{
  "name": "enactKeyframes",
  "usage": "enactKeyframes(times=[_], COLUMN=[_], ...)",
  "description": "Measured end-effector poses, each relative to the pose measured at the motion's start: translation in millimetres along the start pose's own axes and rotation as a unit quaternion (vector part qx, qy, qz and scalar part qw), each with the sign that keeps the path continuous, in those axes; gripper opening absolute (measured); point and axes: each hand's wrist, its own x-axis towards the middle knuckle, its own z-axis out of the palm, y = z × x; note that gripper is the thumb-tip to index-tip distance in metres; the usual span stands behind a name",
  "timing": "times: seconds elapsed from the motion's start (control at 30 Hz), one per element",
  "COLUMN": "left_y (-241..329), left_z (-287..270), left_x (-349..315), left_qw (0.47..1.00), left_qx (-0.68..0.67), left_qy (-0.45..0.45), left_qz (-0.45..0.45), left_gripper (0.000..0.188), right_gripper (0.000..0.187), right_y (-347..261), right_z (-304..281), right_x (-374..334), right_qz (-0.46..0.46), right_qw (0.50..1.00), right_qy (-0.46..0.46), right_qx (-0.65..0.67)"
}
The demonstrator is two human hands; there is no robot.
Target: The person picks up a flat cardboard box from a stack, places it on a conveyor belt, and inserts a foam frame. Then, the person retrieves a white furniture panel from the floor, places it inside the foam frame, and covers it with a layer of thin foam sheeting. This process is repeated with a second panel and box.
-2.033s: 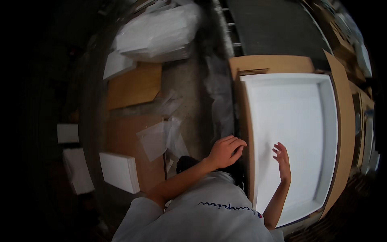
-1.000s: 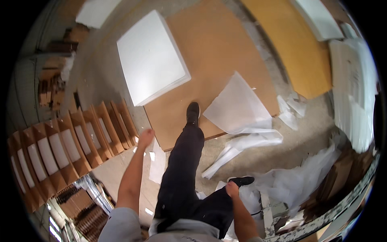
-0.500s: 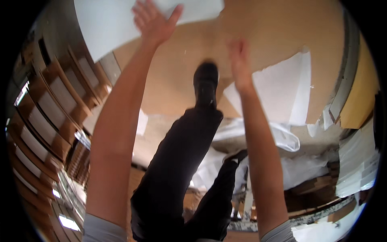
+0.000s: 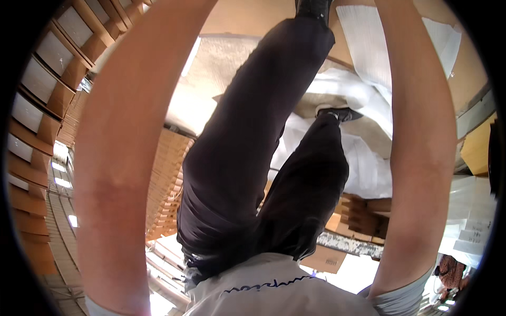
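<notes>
My two bare forearms reach up past the upper edge of the head view. Both hands lie beyond that edge, so their fingers and anything in them are hidden. Between the arms, a brown cardboard sheet (image 4: 237, 18) lies on the floor, with my front black shoe (image 4: 314, 9) at it. A white foam sheet (image 4: 363, 39) lies on cardboard beside my right forearm. Crumpled white wrapping (image 4: 369, 163) is on the floor near my rear shoe (image 4: 342, 114).
Several brown cardboard pieces with white panels (image 4: 55, 50) stand in a row at the left. Stacked cardboard (image 4: 166, 184) is behind my front leg. At the right are a yellow-brown board (image 4: 476, 150) and translucent wrapped material (image 4: 469, 210).
Both hands, seen earlier over the cardboard, have passed out of the upper edge. The view has tilted back toward my body; my shirt now shows, and my front shoe appears higher.
</notes>
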Motion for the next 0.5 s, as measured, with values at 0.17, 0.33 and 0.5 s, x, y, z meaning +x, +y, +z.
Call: enactKeyframes(times=[0.17,0.33,0.5], left_y=[-71.7,-108.3,-80.0], left_z=[-41.6,-79.4,-93.1], left_x=[-88.7,-109.0,-74.3], left_qw=[0.947,0.813,0.752], left_qx=[-0.132,-0.279,-0.532], left_qy=[0.14,0.24,0.084], left_qz=[-0.257,-0.452,-0.38], left_gripper=[0.047,0.07,0.077], right_gripper=[0.034,0.027,0.015], right_y=[-38.9,-69.3,-80.5], right_z=[-64.0,-81.9,-70.1], right_x=[-68.5,-158.9,-267.3], right_qz=[-0.026,-0.077,-0.098], right_qw=[1.0,0.989,0.98], right_qy=[-0.008,0.127,0.166], right_qx=[-0.004,-0.026,-0.045])
